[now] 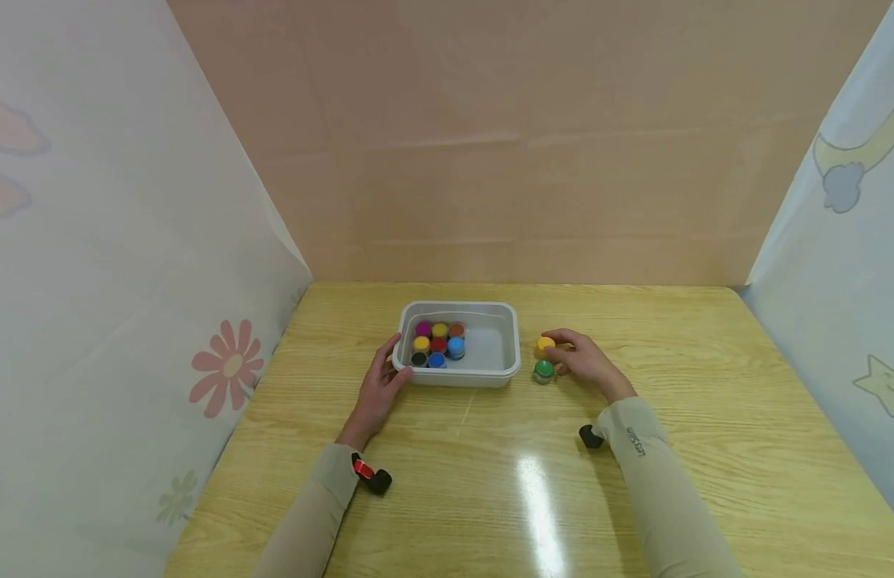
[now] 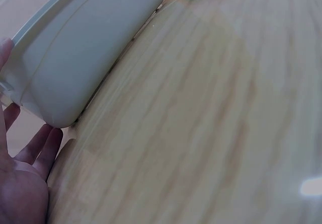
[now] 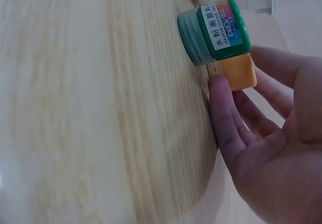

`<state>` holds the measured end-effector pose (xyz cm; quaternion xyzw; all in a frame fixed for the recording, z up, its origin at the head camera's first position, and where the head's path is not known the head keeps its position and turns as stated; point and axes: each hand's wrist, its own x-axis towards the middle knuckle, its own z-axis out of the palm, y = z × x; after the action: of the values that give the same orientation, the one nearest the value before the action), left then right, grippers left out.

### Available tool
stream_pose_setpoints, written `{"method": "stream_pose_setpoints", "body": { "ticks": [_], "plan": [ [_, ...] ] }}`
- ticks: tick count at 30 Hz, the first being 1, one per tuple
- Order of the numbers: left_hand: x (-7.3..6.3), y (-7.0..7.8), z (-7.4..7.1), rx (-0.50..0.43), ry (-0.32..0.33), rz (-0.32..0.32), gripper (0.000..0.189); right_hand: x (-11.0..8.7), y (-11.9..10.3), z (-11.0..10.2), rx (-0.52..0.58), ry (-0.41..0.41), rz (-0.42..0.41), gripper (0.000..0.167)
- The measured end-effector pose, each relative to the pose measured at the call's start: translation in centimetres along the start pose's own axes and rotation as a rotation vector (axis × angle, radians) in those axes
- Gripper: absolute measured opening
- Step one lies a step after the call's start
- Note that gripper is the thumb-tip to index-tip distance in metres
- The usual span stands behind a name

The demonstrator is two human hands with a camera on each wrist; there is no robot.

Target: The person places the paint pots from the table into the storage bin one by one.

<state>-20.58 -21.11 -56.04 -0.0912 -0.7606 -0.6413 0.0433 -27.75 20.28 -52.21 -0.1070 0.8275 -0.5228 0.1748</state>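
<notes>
A pale grey plastic box [image 1: 496,374] stands on the table, with several small paint jars of different lid colours grouped in its left part. My left hand [image 1: 378,393] holds the box at its left end, thumb by the front corner and fingers along the side. To the right of the box, my right hand [image 1: 586,363] has its fingers and thumb around a yellow-lidded paint jar [image 1: 544,343]. That jar's lid looks orange-yellow [image 3: 239,73] in the right wrist view. Just in front of it stands a green-lidded gouache paint jar [image 3: 214,31], whose printed label shows.
The right part of the box has bare floor beside the blue-lidded jars [image 1: 456,347]. A wooden table [image 1: 447,498] lies under everything, with a tan backdrop [image 1: 526,144] behind it. Patterned white sheets [image 1: 129,241] hang at both sides.
</notes>
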Motion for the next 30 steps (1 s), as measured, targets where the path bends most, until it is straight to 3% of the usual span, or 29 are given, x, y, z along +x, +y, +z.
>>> {"method": "stream_pose_setpoints", "body": {
  "ticks": [8,15,18,23,30],
  "plan": [
    [-0.1,0.0,0.1,-0.011,-0.009,-0.015,0.065,-0.1,0.0,0.0,-0.033,0.031,-0.008,0.05],
    [-0.2,-0.1,0.1,-0.004,-0.011,-0.005,0.065,-0.2,-0.1,-0.5,-0.091,0.174,-0.041,0.052],
    [-0.1,0.0,0.1,-0.002,-0.009,-0.005,0.064,-0.3,-0.6,-0.7,-0.014,0.227,-0.082,0.054],
    [0.0,0.0,0.0,-0.008,-0.011,-0.001,0.065,-0.1,-1.3,-0.9,0.215,0.249,-0.172,0.049],
    [0.0,0.1,-0.1,-0.006,-0.013,0.001,0.067,0.0,-1.7,-0.8,0.362,0.249,-0.243,0.046]
  ]
}}
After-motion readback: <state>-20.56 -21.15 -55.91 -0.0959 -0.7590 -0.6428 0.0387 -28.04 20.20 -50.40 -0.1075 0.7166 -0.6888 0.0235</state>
